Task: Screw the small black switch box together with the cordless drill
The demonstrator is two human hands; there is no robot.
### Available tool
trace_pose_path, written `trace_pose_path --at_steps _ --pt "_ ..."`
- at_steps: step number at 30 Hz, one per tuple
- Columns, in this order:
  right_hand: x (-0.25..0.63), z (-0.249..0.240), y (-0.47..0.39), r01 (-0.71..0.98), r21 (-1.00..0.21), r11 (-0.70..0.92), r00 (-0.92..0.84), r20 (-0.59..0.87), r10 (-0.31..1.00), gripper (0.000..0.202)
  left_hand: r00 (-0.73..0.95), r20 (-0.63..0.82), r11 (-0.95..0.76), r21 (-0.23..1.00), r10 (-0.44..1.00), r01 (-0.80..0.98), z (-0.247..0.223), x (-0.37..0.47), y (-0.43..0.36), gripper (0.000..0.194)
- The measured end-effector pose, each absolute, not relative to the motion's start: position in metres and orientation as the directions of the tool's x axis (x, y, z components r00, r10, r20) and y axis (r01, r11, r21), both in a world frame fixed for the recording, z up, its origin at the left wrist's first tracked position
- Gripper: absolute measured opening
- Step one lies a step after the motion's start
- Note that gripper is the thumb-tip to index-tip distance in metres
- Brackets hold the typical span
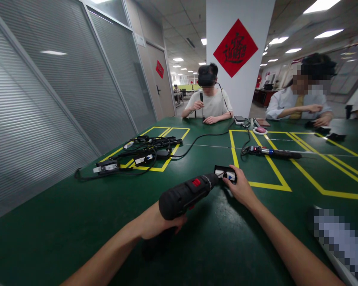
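A black cordless drill (186, 194) with a red switch lies across the middle of the view, pointing away and to the right. My left hand (162, 222) is wrapped round its handle, most of which is hidden behind the drill body. At the drill's tip is a small black rectangular case (231, 177) with white and blue parts inside. My right hand (238, 186) grips that case by its right end, thumb at the near side. The bit reaches the case's interior; exactly what it touches is too small to tell.
Black cabled devices (155, 149) lie in a yellow-taped area at the left. A long tool with a cable (271, 152) rests to the right. Two people (210, 99) wearing headsets sit across the green table (86, 214). A blurred-out flat device (343, 242) is at near right.
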State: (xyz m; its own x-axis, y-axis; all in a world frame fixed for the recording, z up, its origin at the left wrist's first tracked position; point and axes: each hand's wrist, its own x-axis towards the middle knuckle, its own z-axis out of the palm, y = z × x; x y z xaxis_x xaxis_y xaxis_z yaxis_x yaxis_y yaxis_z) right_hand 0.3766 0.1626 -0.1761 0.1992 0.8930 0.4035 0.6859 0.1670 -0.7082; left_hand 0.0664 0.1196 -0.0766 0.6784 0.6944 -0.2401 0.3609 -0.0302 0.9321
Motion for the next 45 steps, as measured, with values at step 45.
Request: trace_pose_path --at_steps 45 --pt "0.375 -0.172 0.160 0.689 -0.707 0.158 0.180 0.378 0.908 0.054 0.699 -0.245 -0.144 0.883 0.672 0.448 -0.071 0.065 0.118 0.056"
